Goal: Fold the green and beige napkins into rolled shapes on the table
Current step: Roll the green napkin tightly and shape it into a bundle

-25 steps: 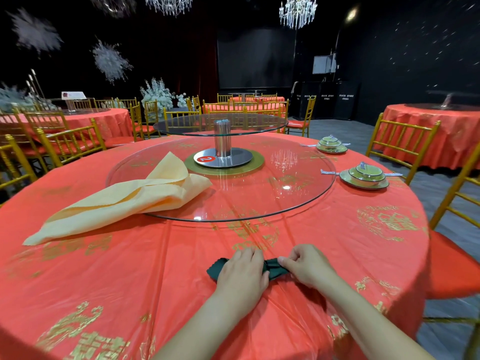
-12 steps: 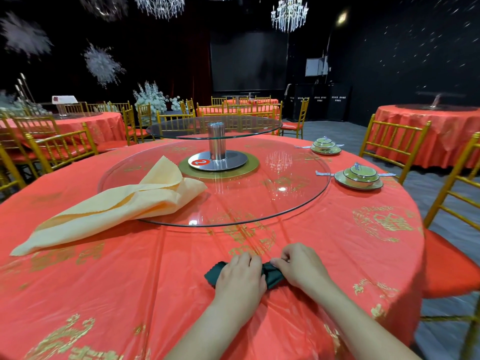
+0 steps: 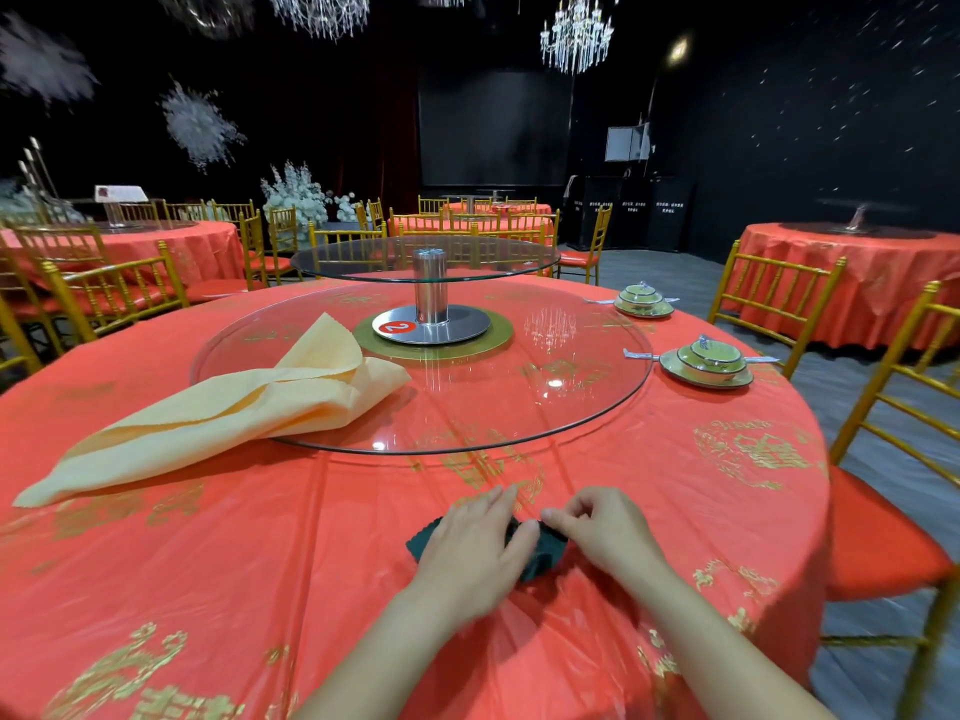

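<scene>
Fingers (image 3: 494, 504) of the left hand (image 3: 475, 550) are laid flat on the green napkin (image 3: 543, 557), which is pinched by the right hand (image 3: 605, 532).

Near side of the glass turntable (image 3: 493, 402): open red tablecloth (image 3: 322, 563) either side of the green napkin (image 3: 543, 556). Left of turntable: beige napkin (image 3: 208, 423) draped over its rim, blocking. Right: two bowl sets (image 3: 707, 362). Centre: steel post (image 3: 430, 288).

Black walls (image 3: 805, 122) — chandeliers (image 3: 575, 33), gold chairs (image 3: 774, 298)
</scene>
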`<state>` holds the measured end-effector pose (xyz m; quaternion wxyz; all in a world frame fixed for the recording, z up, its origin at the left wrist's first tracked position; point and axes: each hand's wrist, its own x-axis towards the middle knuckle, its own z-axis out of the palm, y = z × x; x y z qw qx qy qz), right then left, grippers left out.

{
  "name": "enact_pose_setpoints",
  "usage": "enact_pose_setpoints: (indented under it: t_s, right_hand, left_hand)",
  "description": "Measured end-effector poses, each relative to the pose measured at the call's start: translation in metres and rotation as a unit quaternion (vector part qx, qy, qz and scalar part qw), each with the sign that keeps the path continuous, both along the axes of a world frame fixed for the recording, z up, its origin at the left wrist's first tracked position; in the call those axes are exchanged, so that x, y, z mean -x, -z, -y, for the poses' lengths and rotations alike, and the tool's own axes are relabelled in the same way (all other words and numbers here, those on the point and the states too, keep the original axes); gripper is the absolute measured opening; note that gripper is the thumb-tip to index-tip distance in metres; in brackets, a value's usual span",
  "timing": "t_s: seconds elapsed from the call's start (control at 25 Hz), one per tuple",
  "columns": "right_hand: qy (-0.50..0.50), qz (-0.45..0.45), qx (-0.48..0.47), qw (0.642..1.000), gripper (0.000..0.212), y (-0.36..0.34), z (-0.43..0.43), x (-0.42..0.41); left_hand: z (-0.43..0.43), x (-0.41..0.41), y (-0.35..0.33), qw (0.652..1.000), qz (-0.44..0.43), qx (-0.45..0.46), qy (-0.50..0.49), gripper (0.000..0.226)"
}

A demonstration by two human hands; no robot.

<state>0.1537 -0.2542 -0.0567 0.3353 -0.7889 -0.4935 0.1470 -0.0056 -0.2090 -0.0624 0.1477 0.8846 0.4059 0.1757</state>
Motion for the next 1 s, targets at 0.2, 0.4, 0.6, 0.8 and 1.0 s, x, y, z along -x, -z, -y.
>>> enact_pose_setpoints:
  t_s: [0.2,0.4,0.6,0.8,1.0]
  right_hand:
    - [-0.011,-0.060,-0.039,0.997,0.027,-0.016,0.004,-0.006]
    - [-0.035,-0.002,-0.076,0.997,0.020,-0.025,0.005,0.008]
    - [-0.055,0.066,-0.016,0.996,0.016,-0.007,-0.008,0.019]
    - [-0.003,0.095,0.032,0.995,0.033,0.015,-0.008,0.008]
    - [-0.046,0.031,-0.028,0.998,0.022,0.009,-0.008,0.010]
  left_hand:
    - [-0.021,0.031,-0.010,0.994,0.102,0.024,-0.003,0.058]
    - [-0.034,0.064,-0.009,0.990,0.123,0.029,-0.058,0.069]
    - [0.009,0.044,0.009,0.983,-0.025,-0.171,0.063,0.056]
    - [0.022,0.030,0.026,0.969,-0.066,-0.213,0.105,0.047]
    - [0.022,0.028,0.016,0.978,-0.040,-0.180,0.093,0.042]
